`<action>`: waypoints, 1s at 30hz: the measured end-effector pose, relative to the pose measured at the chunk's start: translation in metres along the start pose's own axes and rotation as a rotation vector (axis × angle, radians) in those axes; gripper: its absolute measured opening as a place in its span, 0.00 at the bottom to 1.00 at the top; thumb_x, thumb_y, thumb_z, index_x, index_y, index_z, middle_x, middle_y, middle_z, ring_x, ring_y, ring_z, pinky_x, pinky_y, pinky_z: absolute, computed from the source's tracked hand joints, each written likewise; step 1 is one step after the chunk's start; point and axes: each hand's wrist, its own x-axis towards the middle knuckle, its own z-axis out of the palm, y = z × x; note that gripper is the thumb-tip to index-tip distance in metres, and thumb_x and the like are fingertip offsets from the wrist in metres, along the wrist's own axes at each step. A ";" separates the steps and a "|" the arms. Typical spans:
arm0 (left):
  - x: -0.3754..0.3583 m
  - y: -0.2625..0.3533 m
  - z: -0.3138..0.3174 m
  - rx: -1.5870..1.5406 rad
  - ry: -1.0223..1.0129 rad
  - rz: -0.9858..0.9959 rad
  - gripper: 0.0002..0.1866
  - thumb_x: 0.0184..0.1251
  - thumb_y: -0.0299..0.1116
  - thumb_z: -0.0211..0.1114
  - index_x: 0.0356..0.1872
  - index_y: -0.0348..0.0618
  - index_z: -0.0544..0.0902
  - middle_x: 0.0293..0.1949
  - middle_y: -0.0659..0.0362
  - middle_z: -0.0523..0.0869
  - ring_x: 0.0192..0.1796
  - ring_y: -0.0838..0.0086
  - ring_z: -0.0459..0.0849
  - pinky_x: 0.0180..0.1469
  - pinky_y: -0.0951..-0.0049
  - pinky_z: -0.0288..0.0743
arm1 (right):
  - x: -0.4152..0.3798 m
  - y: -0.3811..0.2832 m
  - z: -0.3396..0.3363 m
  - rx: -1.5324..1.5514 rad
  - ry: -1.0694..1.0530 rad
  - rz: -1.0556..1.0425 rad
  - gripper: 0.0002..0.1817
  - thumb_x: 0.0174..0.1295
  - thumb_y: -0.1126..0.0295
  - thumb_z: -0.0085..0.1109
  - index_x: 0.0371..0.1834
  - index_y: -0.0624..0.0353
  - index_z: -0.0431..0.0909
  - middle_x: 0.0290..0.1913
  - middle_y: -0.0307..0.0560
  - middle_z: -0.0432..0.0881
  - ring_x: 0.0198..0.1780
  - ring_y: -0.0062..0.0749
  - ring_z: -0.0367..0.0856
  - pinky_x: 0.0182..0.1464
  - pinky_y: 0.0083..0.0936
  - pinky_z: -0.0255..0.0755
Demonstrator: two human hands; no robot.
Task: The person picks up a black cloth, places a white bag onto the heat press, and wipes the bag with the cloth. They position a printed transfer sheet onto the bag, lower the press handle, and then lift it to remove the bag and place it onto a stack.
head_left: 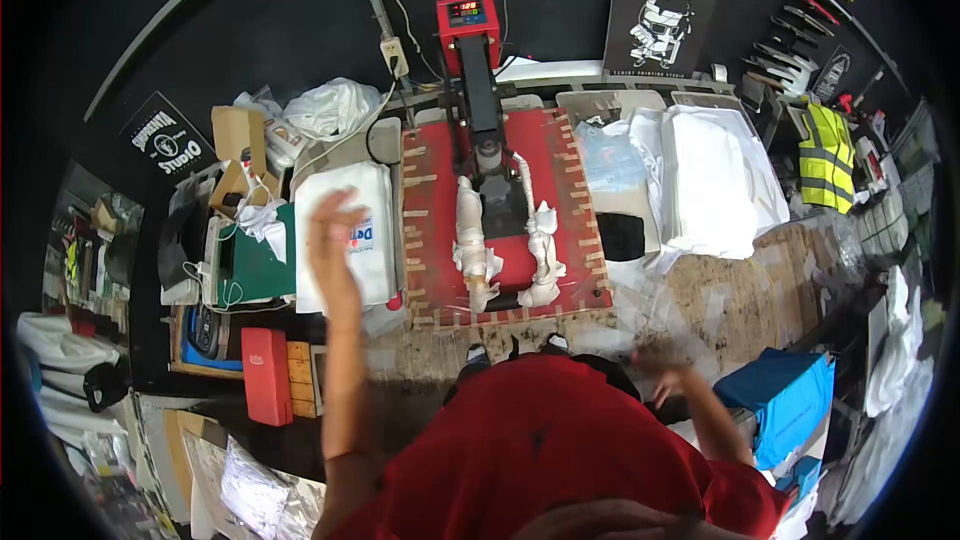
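White stack (378,280): on the tabletop (640,305), between the green sheet (258,265) and the press (482,90). Top piece is flat, with a blue-and-red print (362,237) facing up, partly behind the left hand.

Left hand (334,225): over the stack, motion-blurred. Fingers loosely parted, nothing seen in them. Can't tell if it touches the top piece.

Press: stands mid-tabletop, red control box (467,22) on top, display lit, last digit too small to trust. Red pad (430,185) has tape strips along its edges; two wrapped handles (470,220) reach toward the person. No loose piece visible on the pad; can't tell what, if anything, is under it.

Right hand (662,375): low, near the front edge of the tabletop, well apart from the left hand. Blurred, fingers parted, nothing seen in it.

Right of the press: black piece (621,237), light blue piece (610,158), then the white pile (710,180), no print showing on its upper face.

Status, my read: print is done on the top left piece. Lower layers hidden, so no count of printed vs plain, and can't tell how much is left.
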 end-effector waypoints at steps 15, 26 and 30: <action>-0.019 -0.159 0.149 0.709 -0.444 0.271 0.34 0.66 0.48 0.65 0.67 0.37 0.70 0.68 0.45 0.72 0.68 0.44 0.68 0.72 0.54 0.59 | -0.059 -0.044 0.069 -0.031 0.020 -0.011 0.34 0.72 0.35 0.39 0.51 0.56 0.80 0.22 0.40 0.77 0.17 0.20 0.68 0.16 0.24 0.58; -0.021 -0.156 0.146 0.751 -0.374 0.243 0.36 0.66 0.51 0.65 0.69 0.40 0.68 0.69 0.39 0.64 0.68 0.44 0.66 0.70 0.52 0.61 | -0.031 -0.078 0.042 -0.478 -0.149 0.185 0.44 0.65 0.29 0.43 0.62 0.63 0.74 0.53 0.61 0.82 0.47 0.47 0.87 0.39 0.38 0.85; -0.011 -0.172 0.151 0.644 -0.270 0.069 0.43 0.66 0.56 0.63 0.72 0.37 0.59 0.70 0.32 0.58 0.66 0.37 0.66 0.68 0.49 0.63 | -0.038 -0.154 0.049 -0.673 0.452 -0.759 0.36 0.68 0.42 0.53 0.63 0.66 0.72 0.52 0.65 0.82 0.56 0.56 0.81 0.58 0.43 0.73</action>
